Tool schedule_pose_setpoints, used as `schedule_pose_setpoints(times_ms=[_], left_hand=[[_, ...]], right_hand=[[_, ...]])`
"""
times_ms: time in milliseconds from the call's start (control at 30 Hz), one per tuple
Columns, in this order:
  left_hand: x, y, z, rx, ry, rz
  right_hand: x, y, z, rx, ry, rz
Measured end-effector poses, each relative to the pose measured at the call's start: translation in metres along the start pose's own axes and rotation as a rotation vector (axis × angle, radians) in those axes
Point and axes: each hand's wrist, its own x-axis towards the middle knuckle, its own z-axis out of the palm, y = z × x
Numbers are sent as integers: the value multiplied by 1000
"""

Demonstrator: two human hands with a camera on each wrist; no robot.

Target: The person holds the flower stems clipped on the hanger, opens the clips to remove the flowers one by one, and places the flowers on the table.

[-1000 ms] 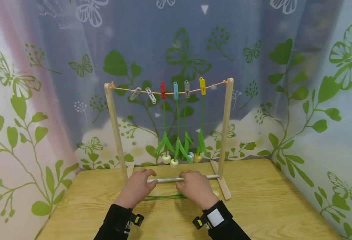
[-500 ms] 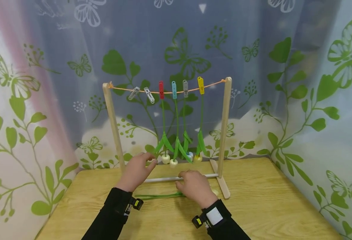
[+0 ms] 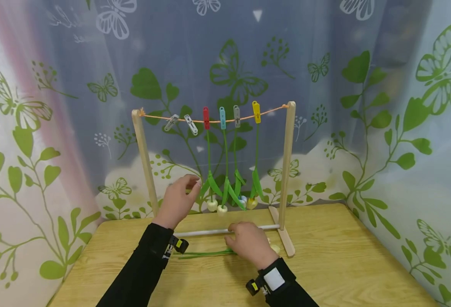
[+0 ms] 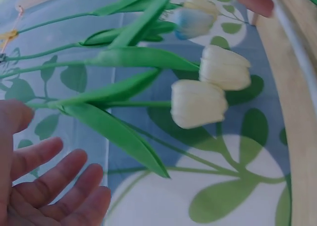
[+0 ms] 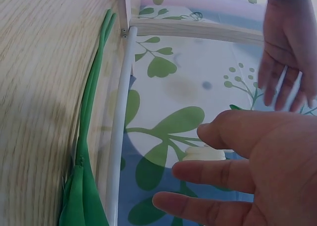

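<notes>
My left hand [image 3: 177, 200] is raised left of the hanging artificial tulips, its fingers loosely bent and holding nothing. In the left wrist view its fingers [image 4: 74, 169] are spread just below a green leaf [image 4: 119, 137], apart from it. White tulip heads [image 4: 199, 104] hang upside down there. Red [image 3: 206, 118], light blue [image 3: 222, 118], grey [image 3: 237, 116] and yellow [image 3: 257, 112] clothespins grip the stems on an orange cord. My right hand [image 3: 250, 241] hovers by the white rod [image 3: 206, 233], holding nothing; loose tulips with green stems [image 3: 206, 254] lie below it, partly hidden.
Two pale clothespins [image 3: 171, 123] on the cord's left part carry no flower. The cord runs between two wooden posts [image 3: 287, 166], the right one on a wooden foot [image 3: 286, 238]. A patterned curtain [image 3: 94, 128] surrounds the wood-grain table [image 3: 325, 243].
My left hand has left the white rod and risen, coming beside the hanging tulips. My right hand has stayed almost in place.
</notes>
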Motion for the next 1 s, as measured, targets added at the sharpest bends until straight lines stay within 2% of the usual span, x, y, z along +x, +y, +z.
schedule_pose_setpoints(times_ms=[400, 800, 1000], left_hand=[[29, 30, -6, -80, 66, 33], [41, 45, -7, -210, 102, 53], [48, 53, -8, -214, 133, 48]], right_hand=[[-1, 0, 3, -12, -24, 1], [0, -1, 11, -9, -39, -19], [-1, -4, 9, -17, -23, -48]])
